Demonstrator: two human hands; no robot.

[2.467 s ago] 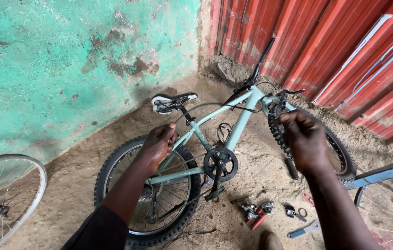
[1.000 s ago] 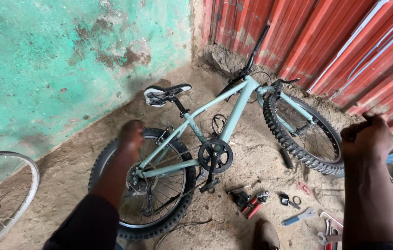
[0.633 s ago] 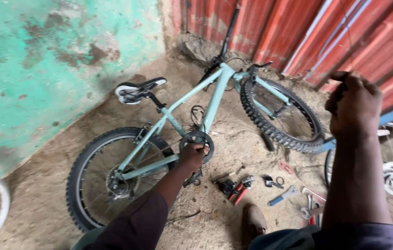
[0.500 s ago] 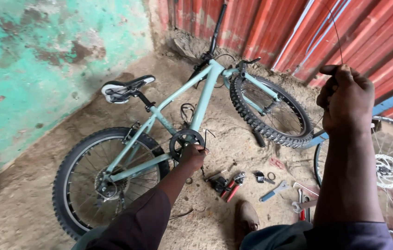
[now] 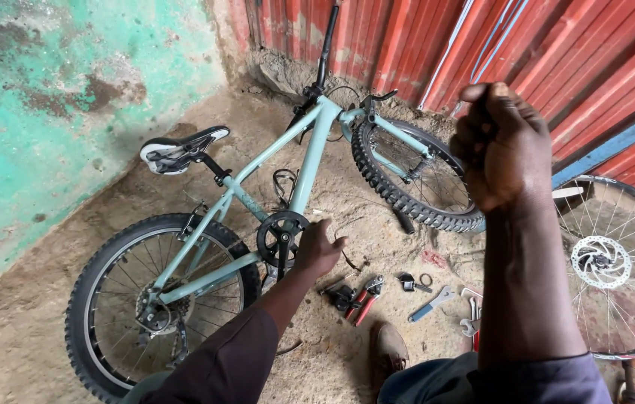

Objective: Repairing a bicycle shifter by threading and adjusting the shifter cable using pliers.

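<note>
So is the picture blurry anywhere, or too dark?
Head view: soft, even daylight, no glare; the bicycle is sharp, the raised right hand slightly soft up close, faint shadow under the saddle.

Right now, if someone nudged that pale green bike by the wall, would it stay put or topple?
Probably topple or slide. The bike tilts toward the green wall with no stand visible, on loose sandy ground. Its front wheel is turned sideways, which may let it swing. The left hand near the crank might steady it.
</note>
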